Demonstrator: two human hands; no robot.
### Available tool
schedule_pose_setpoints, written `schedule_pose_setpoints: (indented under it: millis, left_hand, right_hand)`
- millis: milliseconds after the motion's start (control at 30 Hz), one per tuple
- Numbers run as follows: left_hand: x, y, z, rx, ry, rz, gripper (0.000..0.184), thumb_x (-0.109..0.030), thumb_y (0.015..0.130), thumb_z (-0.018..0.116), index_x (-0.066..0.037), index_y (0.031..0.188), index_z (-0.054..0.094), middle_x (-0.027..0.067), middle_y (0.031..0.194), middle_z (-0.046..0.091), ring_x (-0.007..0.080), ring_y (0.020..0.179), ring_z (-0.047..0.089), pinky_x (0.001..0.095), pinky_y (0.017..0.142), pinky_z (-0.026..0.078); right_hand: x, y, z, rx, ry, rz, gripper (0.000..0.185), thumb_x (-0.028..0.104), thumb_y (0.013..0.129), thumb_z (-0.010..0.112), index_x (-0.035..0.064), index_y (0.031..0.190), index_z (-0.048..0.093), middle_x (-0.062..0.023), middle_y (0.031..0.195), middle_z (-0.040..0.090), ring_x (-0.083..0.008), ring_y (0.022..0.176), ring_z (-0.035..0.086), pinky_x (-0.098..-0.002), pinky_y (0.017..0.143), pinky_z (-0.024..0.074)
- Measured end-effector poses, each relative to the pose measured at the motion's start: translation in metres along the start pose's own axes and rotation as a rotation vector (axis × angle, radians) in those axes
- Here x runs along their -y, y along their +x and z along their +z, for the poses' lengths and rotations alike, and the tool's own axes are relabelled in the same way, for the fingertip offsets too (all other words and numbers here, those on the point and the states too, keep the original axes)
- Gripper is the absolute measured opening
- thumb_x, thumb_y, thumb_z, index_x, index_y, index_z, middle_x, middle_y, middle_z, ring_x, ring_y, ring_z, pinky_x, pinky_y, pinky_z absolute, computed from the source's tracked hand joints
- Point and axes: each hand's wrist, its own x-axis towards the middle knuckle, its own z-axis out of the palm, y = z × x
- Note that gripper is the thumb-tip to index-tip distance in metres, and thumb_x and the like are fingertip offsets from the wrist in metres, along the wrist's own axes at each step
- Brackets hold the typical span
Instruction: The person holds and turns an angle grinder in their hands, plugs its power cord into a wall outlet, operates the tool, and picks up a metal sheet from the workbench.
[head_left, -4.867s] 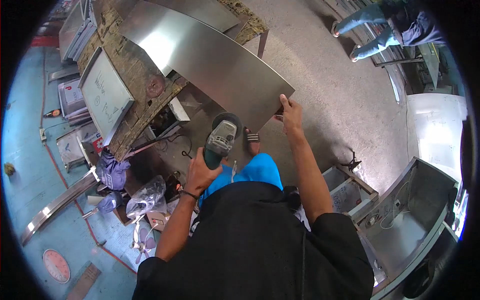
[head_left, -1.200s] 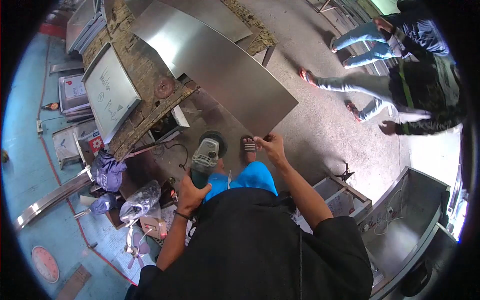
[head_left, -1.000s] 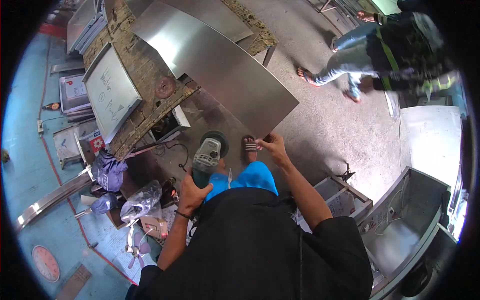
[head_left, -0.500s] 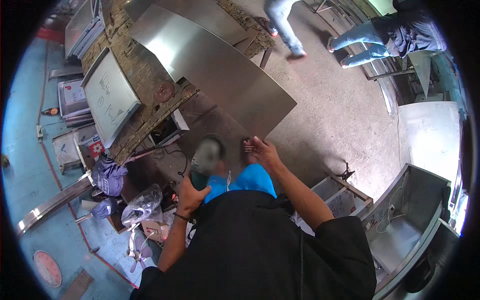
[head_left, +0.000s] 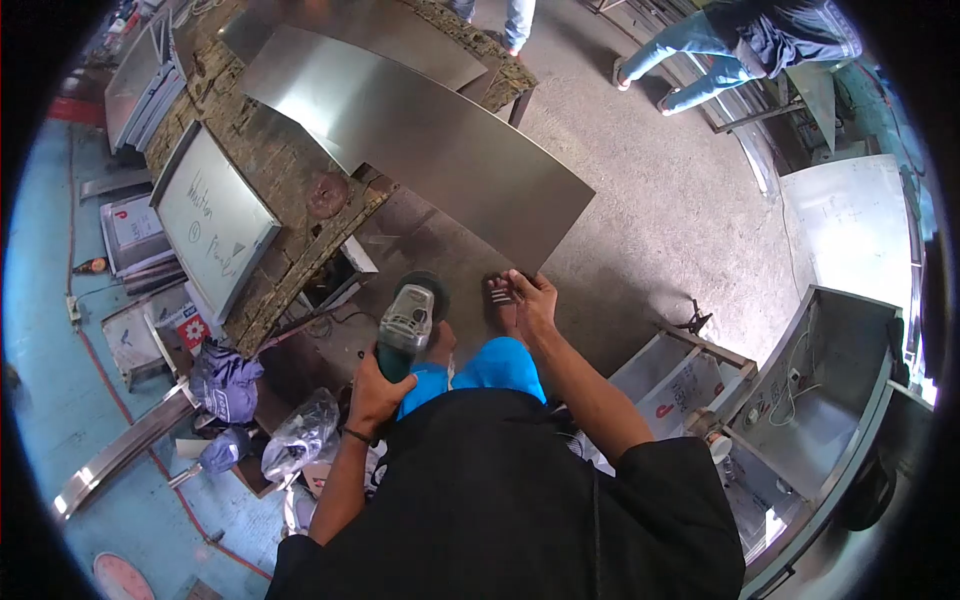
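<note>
An angle grinder with a grey head and green body (head_left: 408, 320) is in my left hand (head_left: 376, 392), its disc pointing away from me. The large shiny metal sheet (head_left: 440, 140) lies partly on the worn workbench (head_left: 255, 150) and juts out past its edge. At the sheet's near corner is my right hand (head_left: 533, 300), with thumb and fingers pinched together on or right beside that corner. A round reddish disc (head_left: 327, 195) lies on the bench, near a framed panel with handwriting (head_left: 215, 215).
Two people's legs (head_left: 690, 65) (head_left: 518, 22) show at the top. Metal cabinets (head_left: 810, 400) stand at right, beside a leaning pale sheet (head_left: 850, 225). At lower left are a purple bag (head_left: 226, 385), clear plastic (head_left: 300, 435) and a curved metal strip (head_left: 125, 450).
The walking person has moved from the right to the top edge. My right hand left the sheet's corner with spread fingers, then closed again beside it. The view has turned slightly.
</note>
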Motion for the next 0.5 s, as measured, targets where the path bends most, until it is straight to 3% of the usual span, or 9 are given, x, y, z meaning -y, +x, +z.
schedule_pose_setpoints:
  millis: [167,233,267,333,367,433,500]
  left_hand:
    - [0.007,0.014,-0.004,-0.001,0.105,0.039,0.076,-0.026,0.067,0.078,0.005,0.130,0.049,0.0276,0.105,0.065,0.0426,0.103,0.063,0.0464,0.088,0.050]
    - [0.008,0.024,-0.002,0.011,0.098,0.049,0.075,-0.027,0.067,0.078,0.004,0.128,0.049,0.0281,0.104,0.065,0.0434,0.102,0.063,0.0473,0.088,0.049]
    - [0.007,0.029,-0.001,0.024,0.089,0.054,0.073,-0.028,0.067,0.077,0.004,0.127,0.049,0.0286,0.104,0.065,0.0443,0.102,0.063,0.0482,0.088,0.049]
    - [-0.009,0.035,-0.002,0.039,0.041,0.064,0.071,-0.029,0.068,0.077,0.003,0.124,0.049,0.0291,0.103,0.065,0.0453,0.100,0.063,0.0491,0.087,0.049]
    - [-0.016,0.037,-0.001,0.054,-0.008,0.080,0.068,-0.030,0.068,0.077,0.003,0.120,0.049,0.0296,0.102,0.064,0.0463,0.099,0.063,0.0500,0.085,0.049]
    - [-0.017,0.044,0.005,0.036,0.050,0.102,0.065,-0.029,0.068,0.076,0.002,0.118,0.049,0.0296,0.101,0.065,0.0470,0.097,0.063,0.0503,0.084,0.049]
    - [-0.023,0.047,0.011,0.023,0.106,0.122,0.063,-0.029,0.069,0.076,0.002,0.116,0.049,0.0296,0.099,0.065,0.0477,0.095,0.063,0.0505,0.082,0.049]
  right_hand:
    - [0.019,-0.007,0.005,-0.054,0.029,0.022,0.023,0.016,0.091,0.070,-0.0020,0.103,0.062,-0.0081,0.086,0.068,-0.0173,0.075,0.066,-0.0296,0.067,0.0560]
    - [0.034,-0.003,0.000,-0.003,0.317,0.070,0.032,0.026,0.094,0.068,0.0018,0.113,0.060,-0.0113,0.104,0.065,-0.0224,0.098,0.063,-0.0362,0.085,0.0504]
    - [0.039,0.004,-0.001,0.000,0.318,0.071,0.032,0.026,0.094,0.068,0.0018,0.113,0.060,-0.0113,0.104,0.065,-0.0224,0.098,0.063,-0.0362,0.085,0.0504]
    - [0.048,0.021,0.001,-0.019,0.036,0.015,0.037,0.034,0.095,0.066,0.0037,0.115,0.059,-0.0076,0.105,0.064,-0.0207,0.100,0.061,-0.0361,0.086,0.0483]
    - [0.047,0.030,0.001,-0.016,0.039,0.016,0.037,0.034,0.095,0.066,0.0037,0.115,0.059,-0.0076,0.105,0.064,-0.0207,0.100,0.061,-0.0361,0.086,0.0483]
    - [0.045,0.043,0.000,-0.082,-0.130,-0.087,0.034,0.038,0.096,0.064,0.0033,0.099,0.064,-0.0009,0.085,0.062,-0.0131,0.075,0.057,-0.0280,0.068,0.0456]
    - [0.049,0.043,0.001,-0.112,-0.241,-0.121,0.033,0.036,0.097,0.064,0.0032,0.096,0.064,0.0000,0.084,0.061,-0.0114,0.075,0.054,-0.0275,0.068,0.0444]
